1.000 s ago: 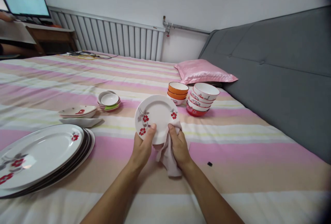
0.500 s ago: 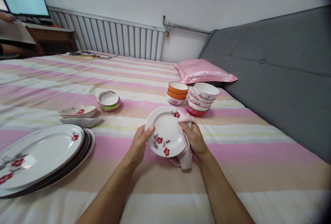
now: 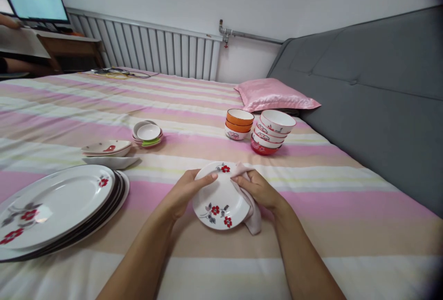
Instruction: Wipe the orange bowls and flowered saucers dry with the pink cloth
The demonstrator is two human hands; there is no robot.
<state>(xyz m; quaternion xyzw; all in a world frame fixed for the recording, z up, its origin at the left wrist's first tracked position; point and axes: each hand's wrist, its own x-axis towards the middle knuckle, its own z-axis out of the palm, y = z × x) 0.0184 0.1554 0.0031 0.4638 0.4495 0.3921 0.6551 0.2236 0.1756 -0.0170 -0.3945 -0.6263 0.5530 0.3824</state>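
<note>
A round white plate (image 3: pixel 221 198) with red flowers and grey leaves is held tilted above the bed, its face toward me. My left hand (image 3: pixel 183 191) grips its left rim, thumb on the upper face and fingers hidden beneath. On the right side, my right hand (image 3: pixel 258 189) is closed on a pale pink cloth (image 3: pixel 254 219) that wraps the plate's right edge. The thumb presses the cloth near the upper right of the plate.
Large oval plates (image 3: pixel 62 198) are stacked at the left. Behind them are boat-shaped dishes (image 3: pixel 107 147) and small round dishes (image 3: pixel 148 132). Orange bowls (image 3: pixel 239 122) and white-and-red bowls (image 3: pixel 273 131) stand stacked beyond my hands, near a pink pillow (image 3: pixel 275 94). A person's arm (image 3: pixel 8 21) shows far left.
The plate has come lower and turned a little, its top flower shifting left. My left thumb reaches further over the plate, and the cloth has moved down with it.
</note>
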